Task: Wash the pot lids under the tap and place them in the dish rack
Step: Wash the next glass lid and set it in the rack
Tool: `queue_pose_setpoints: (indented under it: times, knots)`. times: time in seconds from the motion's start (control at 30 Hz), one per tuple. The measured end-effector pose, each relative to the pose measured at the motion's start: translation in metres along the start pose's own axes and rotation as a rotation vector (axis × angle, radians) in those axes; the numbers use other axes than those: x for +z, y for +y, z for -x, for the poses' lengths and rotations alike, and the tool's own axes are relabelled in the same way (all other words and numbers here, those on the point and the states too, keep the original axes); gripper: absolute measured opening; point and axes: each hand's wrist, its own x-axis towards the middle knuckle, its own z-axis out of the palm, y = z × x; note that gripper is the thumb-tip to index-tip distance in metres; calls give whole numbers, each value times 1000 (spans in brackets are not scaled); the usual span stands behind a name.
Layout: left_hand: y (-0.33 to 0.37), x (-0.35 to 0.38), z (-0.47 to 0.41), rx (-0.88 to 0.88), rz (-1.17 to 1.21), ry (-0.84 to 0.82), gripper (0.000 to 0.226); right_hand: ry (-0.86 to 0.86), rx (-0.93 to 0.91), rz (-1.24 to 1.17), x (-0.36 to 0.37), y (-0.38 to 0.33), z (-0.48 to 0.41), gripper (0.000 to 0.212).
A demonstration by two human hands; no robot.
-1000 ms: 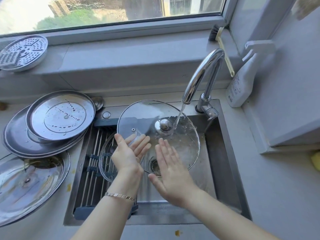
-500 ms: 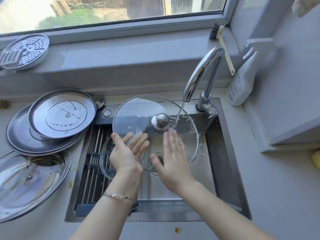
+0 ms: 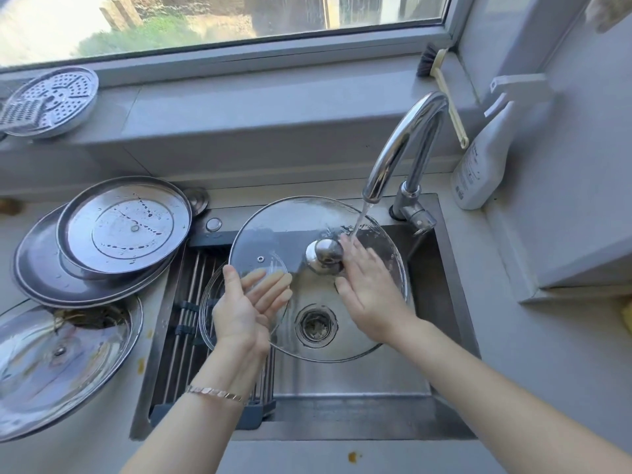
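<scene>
A large glass pot lid (image 3: 284,230) with a steel knob (image 3: 325,254) is held over the sink under the running tap (image 3: 403,145). My left hand (image 3: 246,302) supports the lid from beneath, palm up, with fingers straight and seen through the glass. My right hand (image 3: 369,285) lies flat on top of the lid beside the knob, fingertips in the water stream. A smaller glass lid (image 3: 208,313) rests on the roll-up dish rack (image 3: 191,302) over the sink's left side. Two steel lids (image 3: 123,227) are stacked on the counter, with another big lid (image 3: 61,357) in front.
The sink drain (image 3: 316,325) shows below the lid. A perforated steamer plate (image 3: 51,100) sits on the windowsill at the left. A dish brush (image 3: 444,87) and a white spray bottle (image 3: 485,162) stand at the right of the tap.
My right hand slid up the lid from its near edge to beside the knob, into the water stream. The lid shifted a little; my left hand stayed beneath it.
</scene>
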Motion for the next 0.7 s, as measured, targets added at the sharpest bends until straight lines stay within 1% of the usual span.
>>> queue_pose_setpoints:
  times: [0.03, 0.1, 0.2, 0.27, 0.37, 0.47, 0.5, 0.53, 0.57, 0.6, 0.67, 0.7]
  knots:
    - [0, 1, -1, 2, -6, -4, 51, -14, 0, 2, 3, 0, 5, 75]
    - [-1, 0, -1, 0, -24, -23, 51, -19, 50, -8, -1, 15, 0, 69]
    - [-2, -1, 3, 11, -38, -31, 50, -7, 258, -41, -20, 41, -20, 58]
    - [-3, 1, 6, 29, -19, -21, 51, -3, 330, -82, -24, 48, -25, 51]
    - [-5, 5, 8, 44, 47, 32, 52, 87, 360, -184, -16, 38, -14, 51]
    - [-6, 6, 5, 62, 129, 114, 53, 193, 396, -277, 3, 15, 15, 55]
    - [-5, 5, 3, 69, 157, 140, 53, 218, 408, -353, 10, 7, 25, 57]
    - [-4, 4, 2, 75, 184, 162, 52, 239, 438, -484, 16, -2, 34, 59]
    - [-4, 3, 0, 78, 209, 181, 52, 256, 486, -665, 20, -10, 39, 58]
    - [-4, 1, 0, 82, 228, 199, 52, 277, 543, -875, 20, -18, 41, 49]
    - [-5, -2, 0, 93, 249, 230, 51, 326, 634, -1306, 18, -29, 37, 25]
    - [-5, -3, 0, 96, 256, 241, 51, 337, 650, -1446, 17, -32, 35, 26]
